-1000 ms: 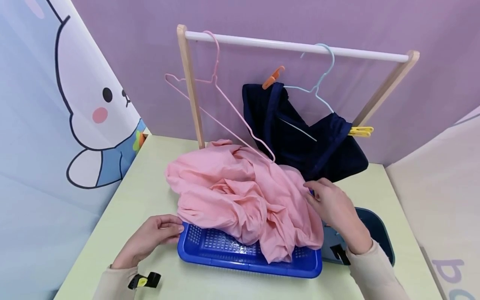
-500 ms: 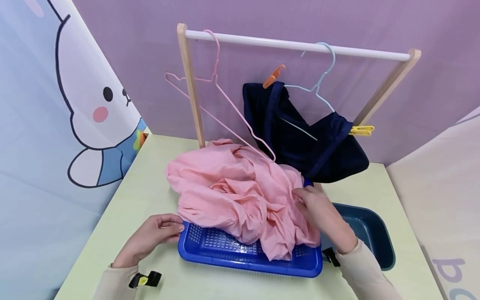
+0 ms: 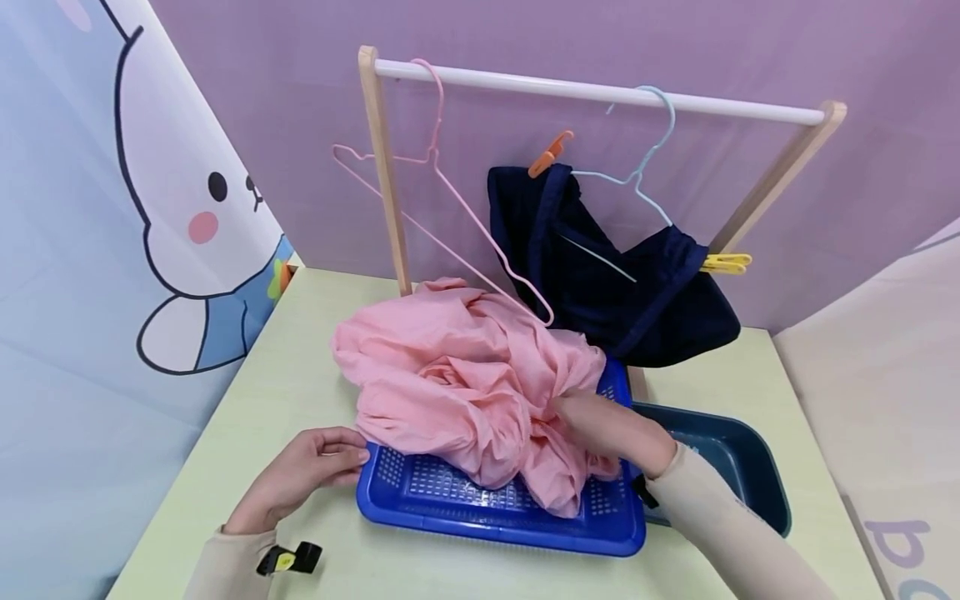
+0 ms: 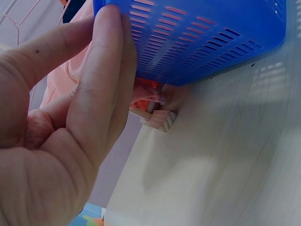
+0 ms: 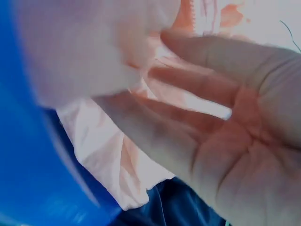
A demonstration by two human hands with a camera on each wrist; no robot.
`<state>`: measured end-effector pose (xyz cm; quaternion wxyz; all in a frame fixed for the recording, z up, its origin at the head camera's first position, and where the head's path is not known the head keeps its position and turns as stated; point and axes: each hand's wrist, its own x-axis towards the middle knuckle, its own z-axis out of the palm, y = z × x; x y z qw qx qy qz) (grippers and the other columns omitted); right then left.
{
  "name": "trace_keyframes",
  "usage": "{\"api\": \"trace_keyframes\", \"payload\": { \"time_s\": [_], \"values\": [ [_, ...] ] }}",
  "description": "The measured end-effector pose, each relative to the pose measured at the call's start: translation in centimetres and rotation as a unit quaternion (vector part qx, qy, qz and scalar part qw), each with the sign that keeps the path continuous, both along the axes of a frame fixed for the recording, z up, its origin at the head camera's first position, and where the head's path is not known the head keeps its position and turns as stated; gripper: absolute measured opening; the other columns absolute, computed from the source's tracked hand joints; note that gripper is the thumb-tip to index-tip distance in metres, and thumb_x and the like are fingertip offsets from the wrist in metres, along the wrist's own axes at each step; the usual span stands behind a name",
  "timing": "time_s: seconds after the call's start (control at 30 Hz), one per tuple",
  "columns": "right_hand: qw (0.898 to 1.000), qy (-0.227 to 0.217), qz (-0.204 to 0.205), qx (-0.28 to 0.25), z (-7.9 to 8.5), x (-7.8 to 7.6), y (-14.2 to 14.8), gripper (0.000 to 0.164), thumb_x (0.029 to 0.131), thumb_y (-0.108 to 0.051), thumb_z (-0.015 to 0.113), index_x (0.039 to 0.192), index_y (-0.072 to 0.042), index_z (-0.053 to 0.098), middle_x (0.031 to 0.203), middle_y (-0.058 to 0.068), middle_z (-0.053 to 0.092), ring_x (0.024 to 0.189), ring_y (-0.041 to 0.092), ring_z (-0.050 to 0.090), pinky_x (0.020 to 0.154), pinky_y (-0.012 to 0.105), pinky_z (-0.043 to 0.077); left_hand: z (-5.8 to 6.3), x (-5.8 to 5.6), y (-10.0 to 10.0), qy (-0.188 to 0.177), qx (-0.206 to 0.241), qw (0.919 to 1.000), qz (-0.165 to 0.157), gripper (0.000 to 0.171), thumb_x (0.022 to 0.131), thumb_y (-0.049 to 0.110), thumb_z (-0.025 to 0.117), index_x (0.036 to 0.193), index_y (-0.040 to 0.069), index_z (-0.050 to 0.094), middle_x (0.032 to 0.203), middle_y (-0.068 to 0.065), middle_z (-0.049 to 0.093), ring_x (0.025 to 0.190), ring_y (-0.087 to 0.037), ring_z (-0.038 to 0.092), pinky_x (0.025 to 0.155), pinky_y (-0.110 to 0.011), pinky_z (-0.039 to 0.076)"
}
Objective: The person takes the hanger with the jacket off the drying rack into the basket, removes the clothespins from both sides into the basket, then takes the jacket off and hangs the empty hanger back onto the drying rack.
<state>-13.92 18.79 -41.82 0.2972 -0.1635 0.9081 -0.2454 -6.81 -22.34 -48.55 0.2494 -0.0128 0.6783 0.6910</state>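
Note:
A crumpled pink garment (image 3: 472, 367) lies heaped in and over a blue perforated basket (image 3: 487, 527). My left hand (image 3: 307, 471) holds the basket's left rim; the left wrist view shows fingertips (image 4: 108, 19) at its upper edge. My right hand (image 3: 600, 421) is at the garment's right side. In the right wrist view its fingers (image 5: 150, 134) reach fairly straight against the pink cloth, with the thumb apart from them. Folds of cloth hide the tips of those fingers. A zip shows on the garment near the thumb.
Behind the basket stands a wooden rack with a white rail (image 3: 525, 82). From it hang a pink hanger (image 3: 472, 217) and a light blue hanger (image 3: 643, 167) bearing a dark blue garment (image 3: 585, 275), with orange and yellow clips (image 3: 726, 263). A dark teal tub (image 3: 738, 462) sits at right.
My right hand has moved left and inward, and the garment's right side has shifted inward with it. More of the basket's right rim shows. The left hand has stayed in place.

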Motion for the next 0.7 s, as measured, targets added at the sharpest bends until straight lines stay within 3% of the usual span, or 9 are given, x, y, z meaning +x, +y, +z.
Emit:
{"api": "trace_keyframes", "payload": {
  "time_s": [0.03, 0.1, 0.2, 0.3, 0.4, 0.5, 0.63, 0.7],
  "values": [
    [1.000, -0.020, 0.011, 0.007, -0.1, -0.1, -0.3, 0.017, 0.103, -0.015, 0.054, 0.118, -0.009, 0.058, 0.087, 0.006, 0.053, 0.084, 0.019, 0.056, 0.069, 0.031, 0.047, 0.0, 0.0, 0.0, 0.002, 0.002, 1.0000, -0.001, 0.030, 0.096, 0.006, 0.067, 0.115, -0.016, 0.058, 0.099, -0.014, 0.070, 0.088, -0.022, 0.071, 0.080, -0.038, 0.060],
    [0.995, -0.011, 0.096, 0.032, -0.3, -0.4, -0.8, 0.017, 0.099, -0.008, 0.061, 0.116, -0.009, 0.060, 0.084, 0.005, 0.053, 0.080, 0.016, 0.057, 0.067, 0.027, 0.048, 0.0, -0.1, 0.1, 0.000, 0.002, 1.0000, -0.001, 0.030, 0.096, 0.005, 0.066, 0.115, -0.016, 0.057, 0.099, -0.014, 0.070, 0.087, -0.021, 0.071, 0.080, -0.037, 0.060],
    [0.975, 0.029, 0.210, 0.070, -1.0, -0.9, -1.6, 0.014, 0.093, -0.001, 0.067, 0.102, -0.012, 0.065, 0.074, 0.000, 0.054, 0.069, 0.012, 0.057, 0.059, 0.023, 0.049, 0.0, -0.2, 0.1, -0.001, 0.002, 1.0000, -0.002, 0.030, 0.096, 0.006, 0.066, 0.115, -0.016, 0.057, 0.100, -0.014, 0.070, 0.087, -0.021, 0.071, 0.080, -0.038, 0.060],
    [0.960, 0.040, 0.265, 0.079, -1.8, -1.3, -2.2, 0.017, 0.090, 0.003, 0.068, 0.092, -0.013, 0.066, 0.070, -0.004, 0.052, 0.064, 0.009, 0.055, 0.056, 0.021, 0.047, 0.1, -0.2, 0.2, 0.000, 0.006, 1.0000, -0.004, 0.030, 0.096, 0.006, 0.066, 0.115, -0.016, 0.058, 0.099, -0.014, 0.070, 0.087, -0.021, 0.071, 0.080, -0.038, 0.060],
    [0.956, 0.039, 0.278, 0.081, -2.4, -1.5, -2.5, 0.018, 0.089, 0.004, 0.068, 0.091, -0.014, 0.066, 0.073, -0.006, 0.051, 0.067, 0.008, 0.053, 0.062, 0.019, 0.045, 0.1, -0.2, 0.2, 0.003, 0.014, 0.9999, -0.006, 0.028, 0.096, 0.005, 0.066, 0.114, -0.016, 0.058, 0.099, -0.014, 0.070, 0.086, -0.021, 0.071, 0.080, -0.038, 0.060],
    [0.960, 0.030, 0.266, 0.076, -2.5, -1.4, -2.7, 0.019, 0.091, 0.003, 0.068, 0.095, -0.015, 0.066, 0.074, -0.005, 0.053, 0.069, 0.008, 0.055, 0.064, 0.020, 0.047, 0.0, -0.2, 0.1, 0.005, 0.018, 0.9998, -0.007, 0.027, 0.096, 0.004, 0.066, 0.113, -0.016, 0.058, 0.098, -0.014, 0.071, 0.086, -0.021, 0.071, 0.079, -0.037, 0.060],
    [0.970, 0.011, 0.233, 0.070, -1.2, -1.3, -2.5, 0.022, 0.093, 0.000, 0.067, 0.106, -0.017, 0.065, 0.078, -0.003, 0.056, 0.073, 0.008, 0.057, 0.065, 0.022, 0.049, -0.1, -0.2, 0.0, 0.003, 0.014, 0.9999, -0.007, 0.028, 0.096, 0.005, 0.067, 0.113, -0.015, 0.058, 0.099, -0.014, 0.070, 0.087, -0.022, 0.071, 0.080, -0.038, 0.060],
    [0.971, 0.027, 0.230, 0.059, -0.2, -1.2, -2.2, 0.021, 0.095, 0.001, 0.064, 0.107, -0.016, 0.064, 0.080, -0.002, 0.055, 0.076, 0.010, 0.056, 0.068, 0.024, 0.049, -0.2, -0.1, -0.1, -0.001, 0.008, 1.0000, -0.005, 0.029, 0.096, 0.006, 0.067, 0.113, -0.015, 0.058, 0.099, -0.014, 0.070, 0.088, -0.022, 0.071, 0.081, -0.038, 0.059]
  ]
}}
